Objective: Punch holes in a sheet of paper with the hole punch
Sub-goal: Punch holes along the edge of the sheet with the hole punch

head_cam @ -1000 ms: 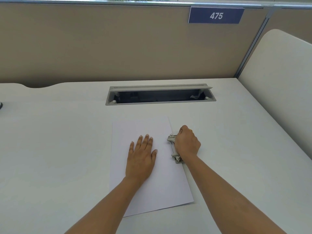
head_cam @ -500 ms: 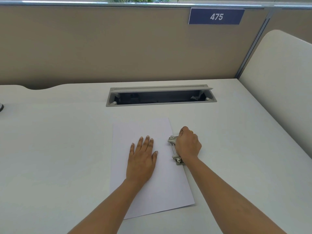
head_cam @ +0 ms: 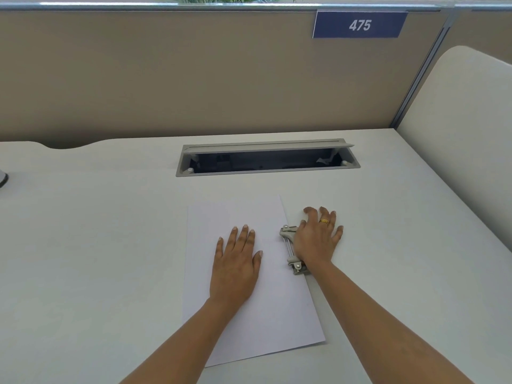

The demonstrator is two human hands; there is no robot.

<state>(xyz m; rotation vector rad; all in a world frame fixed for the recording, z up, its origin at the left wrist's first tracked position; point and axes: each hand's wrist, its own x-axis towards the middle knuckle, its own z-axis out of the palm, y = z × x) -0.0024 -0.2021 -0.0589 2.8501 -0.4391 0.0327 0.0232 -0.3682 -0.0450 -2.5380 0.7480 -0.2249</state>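
A white sheet of paper [head_cam: 274, 309] lies flat on the desk, slightly turned. My left hand [head_cam: 235, 261] rests palm down on its middle with the fingers spread. A grey metal hole punch [head_cam: 289, 246] sits over the sheet's right edge. My right hand [head_cam: 318, 239] lies flat on top of the punch, fingers spread, a gold ring on one finger. The hand covers most of the punch; only its left rail and two ends show.
The white desk [head_cam: 110, 245] has an open grey cable tray [head_cam: 267, 157] behind the paper. A beige partition [head_cam: 194, 73] with a blue 475 sign [head_cam: 359, 24] stands at the back. A cream panel [head_cam: 465, 134] bounds the right side. A small grey object [head_cam: 3, 178] sits at the far left.
My right hand was a closed fist on the punch; now its fingers are spread flat over it. The left hand and the paper have stayed in place.
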